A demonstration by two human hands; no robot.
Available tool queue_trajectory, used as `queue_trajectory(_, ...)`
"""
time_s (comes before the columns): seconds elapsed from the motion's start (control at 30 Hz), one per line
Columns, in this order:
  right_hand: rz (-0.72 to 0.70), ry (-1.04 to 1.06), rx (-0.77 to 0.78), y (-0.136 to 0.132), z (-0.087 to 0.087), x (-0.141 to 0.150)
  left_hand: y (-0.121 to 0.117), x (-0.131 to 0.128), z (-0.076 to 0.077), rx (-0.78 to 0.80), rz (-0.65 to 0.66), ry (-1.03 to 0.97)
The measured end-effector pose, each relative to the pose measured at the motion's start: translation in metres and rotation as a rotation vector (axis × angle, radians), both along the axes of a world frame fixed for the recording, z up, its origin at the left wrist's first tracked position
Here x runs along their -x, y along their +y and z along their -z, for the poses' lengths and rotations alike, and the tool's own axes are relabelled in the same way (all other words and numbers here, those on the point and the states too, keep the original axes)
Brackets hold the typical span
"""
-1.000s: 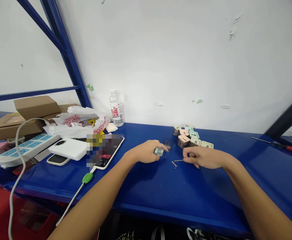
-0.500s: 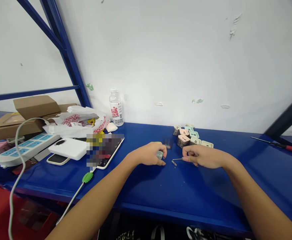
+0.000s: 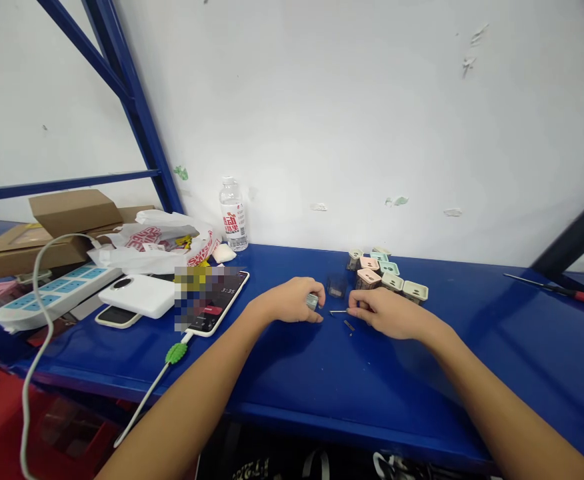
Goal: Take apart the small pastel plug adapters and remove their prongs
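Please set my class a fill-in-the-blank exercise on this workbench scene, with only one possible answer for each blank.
1. The small metal part is held in the ____ hand.
2. The thin metal pin is pinched by the ____ hand.
3. The screwdriver at the far right has a ____ handle.
4. The white cable carries a ____ clip.

Answers: left; right; red; green.

Bench [image 3: 292, 393], layout: plug casings [image 3: 379, 275] lay piled at rear, right of centre, against wall [image 3: 322, 120] | metal part [image 3: 313, 301] sat in left hand [image 3: 287, 300], pin [image 3: 339, 311] in right hand [image 3: 385, 313], both before pile | phone [image 3: 217, 303] lay left of hands, water bottle [image 3: 233, 217] behind it | power strip [image 3: 57, 288] lay far left | screwdriver [image 3: 567, 293] lay far right.
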State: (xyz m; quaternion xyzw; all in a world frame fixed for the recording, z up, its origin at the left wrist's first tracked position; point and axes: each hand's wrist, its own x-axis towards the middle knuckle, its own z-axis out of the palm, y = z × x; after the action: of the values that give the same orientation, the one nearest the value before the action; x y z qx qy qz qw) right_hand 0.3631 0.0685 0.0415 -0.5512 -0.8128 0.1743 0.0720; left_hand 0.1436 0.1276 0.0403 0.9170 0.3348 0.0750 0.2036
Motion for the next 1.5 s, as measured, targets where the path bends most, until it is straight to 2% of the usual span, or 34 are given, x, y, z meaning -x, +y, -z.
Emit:
queue_trajectory(0.43,0.018,-0.006,0.011,0.001,-0.002,-0.004,-0.001,0.000,-0.001,0.020,0.024,-0.015)
queue_trajectory(0.6,0.038,0.029,0.028,0.000,-0.005,-0.011,0.001,-0.004,0.005,0.011,-0.014,-0.020)
queue_trajectory(0.87,-0.006,0.157,0.041,-0.002,-0.008,-0.016,0.000,-0.015,0.015,-0.018,-0.031,-0.097)
queue_trajectory(1.2,-0.007,0.181,0.050,-0.004,-0.010,-0.015,-0.002,-0.016,0.014,-0.065,0.013,-0.207)
queue_trajectory(1.5,-0.002,0.224,0.028,-0.005,-0.013,-0.016,-0.003,-0.015,0.012,-0.064,0.030,-0.214)
